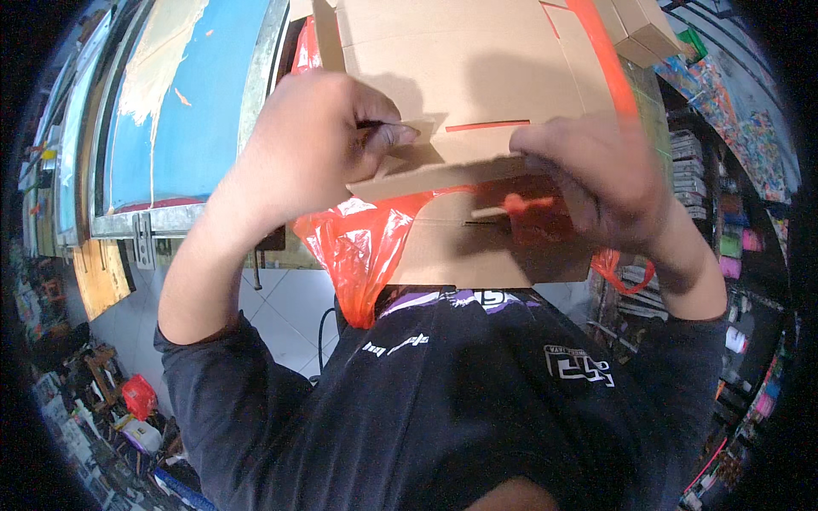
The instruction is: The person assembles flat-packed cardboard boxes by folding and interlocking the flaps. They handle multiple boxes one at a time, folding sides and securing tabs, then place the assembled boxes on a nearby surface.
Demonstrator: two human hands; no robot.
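Observation:
A brown cardboard box blank (443, 51) lies in front of me, partly folded, with a narrow slot showing red through it. Its near flap is raised along a crease. My left hand (311, 136) pinches the left end of that flap, thumb and fingers bent together. On the other end, my right hand (605, 175) is curled over the flap, its fingertips partly hidden. A red plastic bag (362, 251) sticks out from under the cardboard and hangs toward me. Another cardboard panel (452, 251) extends below the raised flap, near my shirt.
A metal-framed blue panel (183, 128) with cream paint stands close on the left. At the far right corner is another cardboard box (635, 30). Cluttered shelving (733, 221) lines the right side; mixed items, including a red bundle (139, 397), lie low at left.

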